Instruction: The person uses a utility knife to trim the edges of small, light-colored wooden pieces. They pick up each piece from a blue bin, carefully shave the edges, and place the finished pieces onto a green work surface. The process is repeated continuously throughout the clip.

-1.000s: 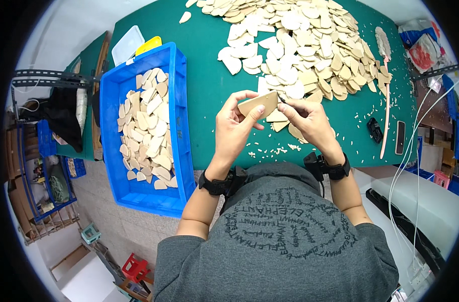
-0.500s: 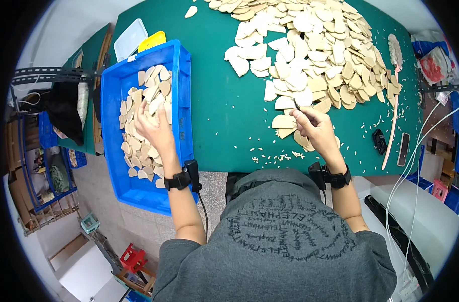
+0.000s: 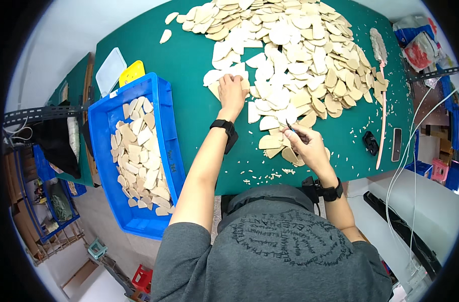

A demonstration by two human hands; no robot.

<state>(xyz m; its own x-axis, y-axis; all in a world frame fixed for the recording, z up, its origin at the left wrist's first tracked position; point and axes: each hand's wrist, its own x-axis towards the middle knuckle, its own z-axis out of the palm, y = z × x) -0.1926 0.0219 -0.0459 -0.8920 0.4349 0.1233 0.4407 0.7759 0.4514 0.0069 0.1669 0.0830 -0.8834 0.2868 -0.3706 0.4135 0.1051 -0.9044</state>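
Note:
A big heap of flat, half-rounded beige pieces (image 3: 335,75), like thin foam or board cut-outs, covers the far side of the green table. My left hand (image 3: 232,95) lies over pieces at the heap's left edge, fingers apart and touching them; whether one is gripped is hidden under the palm. Closer to me, my right hand (image 3: 310,148) pinches a slim dark pointed tool (image 3: 289,125), its tip up and to the left. Several loose pieces (image 3: 271,142) lie just beside that hand. More pieces (image 3: 138,146) fill the blue bin (image 3: 161,116) on the left.
A yellow tray (image 3: 132,74) and a pale lid (image 3: 110,72) stand behind the bin. Small beige scraps (image 3: 274,176) litter the table's near edge. On the right lie a black object (image 3: 370,143), a phone (image 3: 397,144) and a pink-handled duster (image 3: 383,105). White cables (image 3: 410,151) hang beyond.
My left hand has left the blue bin and moved right and away from me to the heap's left edge. My right hand still pinches the tool. The whole view has shifted somewhat.

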